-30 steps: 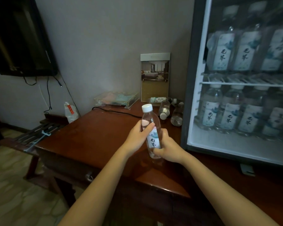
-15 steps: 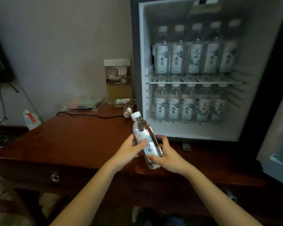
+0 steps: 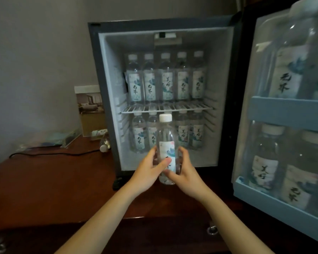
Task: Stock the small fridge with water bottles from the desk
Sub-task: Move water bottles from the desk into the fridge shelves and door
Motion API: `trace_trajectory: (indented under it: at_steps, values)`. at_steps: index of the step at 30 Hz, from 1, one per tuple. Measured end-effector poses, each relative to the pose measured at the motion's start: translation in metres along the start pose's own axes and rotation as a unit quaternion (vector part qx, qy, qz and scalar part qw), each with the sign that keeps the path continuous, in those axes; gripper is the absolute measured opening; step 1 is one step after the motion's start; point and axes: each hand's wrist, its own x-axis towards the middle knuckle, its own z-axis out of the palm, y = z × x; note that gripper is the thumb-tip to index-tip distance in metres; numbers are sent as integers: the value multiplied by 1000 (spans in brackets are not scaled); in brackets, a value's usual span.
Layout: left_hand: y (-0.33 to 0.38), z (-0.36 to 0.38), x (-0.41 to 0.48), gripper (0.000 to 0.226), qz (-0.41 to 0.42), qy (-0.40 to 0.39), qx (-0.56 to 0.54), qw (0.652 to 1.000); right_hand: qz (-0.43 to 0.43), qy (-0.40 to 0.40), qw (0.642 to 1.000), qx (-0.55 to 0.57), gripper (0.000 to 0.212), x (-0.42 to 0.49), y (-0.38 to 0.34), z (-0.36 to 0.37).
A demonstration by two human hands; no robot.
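- one held bottle (image 3: 166, 143), in your two hands: left hand (image 3: 147, 171), right hand (image 3: 186, 173).
- five upper-shelf bottles (image 3: 167, 83), on one wire shelf (image 3: 191, 107).
- four lower bottles (image 3: 139, 134) in plain view.
- two desk bottles (image 3: 104, 143).
- at least four door bottles (image 3: 264, 162).

A black cable (image 3: 53, 154) lies before a clear tray (image 3: 50, 140), near an upright photo stand (image 3: 89, 110).

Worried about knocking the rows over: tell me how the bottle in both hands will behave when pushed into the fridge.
The bottle seems full, so probably weighty for its size. Tall and narrow, it may tip if pushed near its white cap. Round-bodied, it would likely roll if laid down.
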Motion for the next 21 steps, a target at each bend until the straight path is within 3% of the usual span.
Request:
trace_trajectory:
  at_steps: [9,21]
  values:
    - [84,14,91,53,114,36,68,990,-96,173,980,5,73,71,-64,-46]
    - [99,24,181,55,81,64,77,992,-123,234,963,-56,58,146,-78,-83]
